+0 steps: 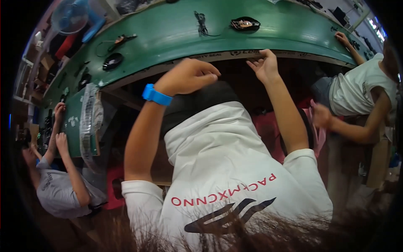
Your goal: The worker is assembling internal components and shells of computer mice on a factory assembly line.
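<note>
Black shell point(246, 24), coppery inside, lay behind bare table edge point(235, 44); your right hand point(266, 67) spread, left hand point(188, 76) curled, grip unclear.

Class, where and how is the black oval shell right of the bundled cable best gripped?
Probably grip the black oval shell across its narrow width, by its long sides, coming from above right: it lies lengthwise left to right, its inside looks exposed, and the cable lies to its left.
</note>
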`<state>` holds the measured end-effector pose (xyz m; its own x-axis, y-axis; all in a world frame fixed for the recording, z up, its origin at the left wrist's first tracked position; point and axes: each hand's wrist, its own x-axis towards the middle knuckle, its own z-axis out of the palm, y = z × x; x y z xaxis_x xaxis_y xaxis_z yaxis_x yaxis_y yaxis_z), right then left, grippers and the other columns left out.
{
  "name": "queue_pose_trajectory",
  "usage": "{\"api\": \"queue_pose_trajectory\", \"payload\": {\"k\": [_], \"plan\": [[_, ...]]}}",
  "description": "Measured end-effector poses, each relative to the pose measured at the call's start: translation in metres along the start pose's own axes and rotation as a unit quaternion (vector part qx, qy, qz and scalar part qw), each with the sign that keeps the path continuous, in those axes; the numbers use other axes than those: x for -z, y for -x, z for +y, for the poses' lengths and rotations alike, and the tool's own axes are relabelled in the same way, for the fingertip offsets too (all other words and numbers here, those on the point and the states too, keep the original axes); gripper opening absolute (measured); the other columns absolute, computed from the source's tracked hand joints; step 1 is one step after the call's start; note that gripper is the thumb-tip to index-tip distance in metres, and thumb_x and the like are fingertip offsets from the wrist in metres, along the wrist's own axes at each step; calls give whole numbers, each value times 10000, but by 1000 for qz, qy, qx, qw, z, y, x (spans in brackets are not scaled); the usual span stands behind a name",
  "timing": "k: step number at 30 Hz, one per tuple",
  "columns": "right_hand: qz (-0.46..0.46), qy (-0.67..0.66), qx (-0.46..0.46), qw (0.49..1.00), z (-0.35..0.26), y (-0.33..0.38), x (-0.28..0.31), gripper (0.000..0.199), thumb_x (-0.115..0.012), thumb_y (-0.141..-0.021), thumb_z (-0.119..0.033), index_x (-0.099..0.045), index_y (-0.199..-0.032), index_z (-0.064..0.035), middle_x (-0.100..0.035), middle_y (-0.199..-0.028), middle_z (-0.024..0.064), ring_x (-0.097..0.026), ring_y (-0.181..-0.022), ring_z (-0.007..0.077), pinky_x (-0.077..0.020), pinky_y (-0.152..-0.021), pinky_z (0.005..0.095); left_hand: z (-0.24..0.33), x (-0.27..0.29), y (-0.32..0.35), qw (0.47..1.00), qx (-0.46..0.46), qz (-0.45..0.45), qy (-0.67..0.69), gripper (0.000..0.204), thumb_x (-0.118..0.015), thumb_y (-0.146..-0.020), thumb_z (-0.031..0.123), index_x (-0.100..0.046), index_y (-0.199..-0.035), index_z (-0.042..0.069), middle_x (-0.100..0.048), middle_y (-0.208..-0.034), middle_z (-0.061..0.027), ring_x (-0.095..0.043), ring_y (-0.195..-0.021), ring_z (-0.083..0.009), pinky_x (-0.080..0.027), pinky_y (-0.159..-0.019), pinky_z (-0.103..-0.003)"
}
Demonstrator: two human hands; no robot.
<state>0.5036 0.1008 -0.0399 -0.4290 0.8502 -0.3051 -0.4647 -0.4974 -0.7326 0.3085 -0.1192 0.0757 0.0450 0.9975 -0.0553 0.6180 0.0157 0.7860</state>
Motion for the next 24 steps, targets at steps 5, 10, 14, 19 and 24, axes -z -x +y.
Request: {"api": "queue_pose_trajectory", "payload": {"k": [5, 10, 14, 19, 24], "plan": [[-63, 55, -55, 995, 18, 4, 19, 204, -575, -893, -217, -659, -943, -37, -726, -944, 99, -711, -853, 269, -553, -769, 379, -34, 26, -10, 987, -100, 118, -29, 200, -675, -940, 143, -740, -1085, 21, -739, -957, -107, -690, -828, -195, -537, -779, -317], [-236, 465, 24, 853, 39, 28, 15, 235, -640, -894, -180, -713, -1036, -8, -729, -923, 105, -710, -846, 225, -557, -724, 341, -59, 67, -34, 985, -61, 160, -36, 209, -664, -962, 169, -722, -1128, 56, -706, -1204, -117, -680, -1058, -221, -500, -948, -362], [-342, 541, 211, 739, 6, 63, -24, 223, -683, -872, -99, -711, -1075, -10, -722, -940, 127, -705, -848, 240, -555, -790, 341, -112, 89, -55, 919, -10, 251, -302, 350, -625, -987, 266, -653, -1302, 117, -560, -1451, -161, -522, -1354, -324, -365, -1132, -493], [-205, 550, 403, 702, -55, 22, -50, 197, -692, -842, -92, -711, -1027, -27, -698, -987, 160, -667, -932, 329, -541, -842, 403, -154, 91, -78, 892, 140, 254, -347, 509, -559, -1007, 358, -499, -1484, 190, -366, -1603, -180, -291, -1503, -396, -222, -1193, -615], [44, 665, 494, 558, -56, -31, -33, 293, -675, -804, -111, -676, -1088, -39, -680, -1064, 158, -615, -1052, 376, -484, -967, 455, -152, 89, -67, 891, 108, 265, -352, 536, -577, -978, 320, -496, -1484, 166, -369, -1586, -215, -299, -1487, -437, -240, -1177, -649]]}}
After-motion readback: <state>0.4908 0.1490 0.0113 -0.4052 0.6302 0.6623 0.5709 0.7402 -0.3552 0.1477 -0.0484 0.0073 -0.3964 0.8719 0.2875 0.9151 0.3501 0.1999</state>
